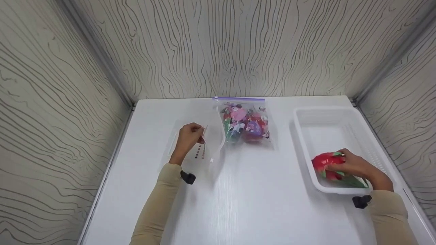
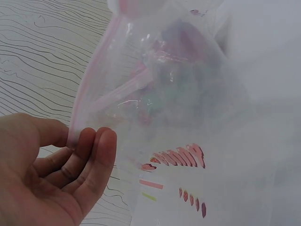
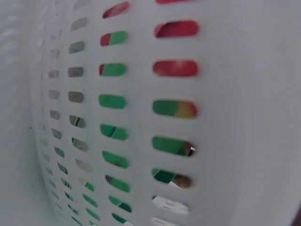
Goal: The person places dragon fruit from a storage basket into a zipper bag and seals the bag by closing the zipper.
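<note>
My left hand (image 1: 187, 139) pinches the edge of a clear printed zip bag (image 2: 164, 127), raising its mouth from the table. In the left wrist view the thumb and a finger meet on the bag's pink zip edge. My right hand (image 1: 357, 166) grips a shiny red and green packet-like thing (image 1: 325, 161) inside the white basket (image 1: 323, 109); its exact kind is unclear. Through the basket's slots, the right wrist view shows patches of red and green but hides the hand. Beyond the left hand lies a filled zip bag (image 1: 247, 124) with a purple zip and colourful contents.
The white table (image 1: 252, 197) carries the bags in its middle and left, the basket at its right edge. Wood-patterned panels (image 1: 218, 51) wall in the back and both sides. The slotted basket wall (image 3: 235, 141) fills the right wrist view.
</note>
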Demonstrator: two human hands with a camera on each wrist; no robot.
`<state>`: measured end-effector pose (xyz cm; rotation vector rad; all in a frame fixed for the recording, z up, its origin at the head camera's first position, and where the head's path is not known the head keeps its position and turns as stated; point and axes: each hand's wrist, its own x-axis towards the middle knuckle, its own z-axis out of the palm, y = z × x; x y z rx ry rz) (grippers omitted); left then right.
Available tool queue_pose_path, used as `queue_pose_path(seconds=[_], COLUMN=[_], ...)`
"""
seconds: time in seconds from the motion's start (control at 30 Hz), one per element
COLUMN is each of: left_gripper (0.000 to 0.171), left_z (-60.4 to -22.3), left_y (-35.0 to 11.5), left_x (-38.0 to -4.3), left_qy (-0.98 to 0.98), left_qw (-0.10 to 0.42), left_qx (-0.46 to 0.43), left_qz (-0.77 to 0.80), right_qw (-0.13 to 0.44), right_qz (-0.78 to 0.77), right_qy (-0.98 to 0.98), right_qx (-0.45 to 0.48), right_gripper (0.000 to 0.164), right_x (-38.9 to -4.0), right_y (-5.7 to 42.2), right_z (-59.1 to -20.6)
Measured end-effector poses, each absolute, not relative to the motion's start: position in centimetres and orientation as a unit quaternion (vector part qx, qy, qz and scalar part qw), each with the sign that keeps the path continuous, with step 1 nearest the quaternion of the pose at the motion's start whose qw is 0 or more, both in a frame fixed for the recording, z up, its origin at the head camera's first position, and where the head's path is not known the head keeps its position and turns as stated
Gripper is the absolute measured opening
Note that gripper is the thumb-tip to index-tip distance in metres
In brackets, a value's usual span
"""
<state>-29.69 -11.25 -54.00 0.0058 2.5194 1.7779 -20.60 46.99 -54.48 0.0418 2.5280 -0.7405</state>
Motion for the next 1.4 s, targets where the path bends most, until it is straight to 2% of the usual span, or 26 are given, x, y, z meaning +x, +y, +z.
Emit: queue_pose_path(seconds=[0.33,0.77,1.1,1.33,1.4], left_gripper=[0.024,0.024,0.028,0.026,0.026], left_z=[-53.9,-53.8,-53.9,-53.9,-53.8], left_y=[-11.1,-10.9,-10.9,-10.9,-10.9], left_x=[-30.0,-30.2,-30.1,-30.1,-30.1], left_qy=[0.808,0.807,0.815,0.818,0.821], left_qw=[0.026,0.03,0.037,0.028,0.028], left_qx=[0.005,0.003,-0.008,0.004,0.001], left_qz=[0.589,0.59,0.578,0.574,0.57], right_qw=[0.222,0.216,0.175,0.15,0.15], right_qz=[-0.285,-0.289,-0.311,-0.308,-0.305], right_qy=[0.932,0.932,0.934,0.94,0.94], right_qx=[0.013,0.03,0.027,0.01,0.012], right_gripper=[0.093,0.105,0.105,0.095,0.097], right_x=[-20.6,-20.9,-21.5,-21.7,-21.8], right_y=[47.2,47.1,46.8,46.5,46.3], right_z=[-54.6,-54.1,-54.4,-54.4,-54.4])
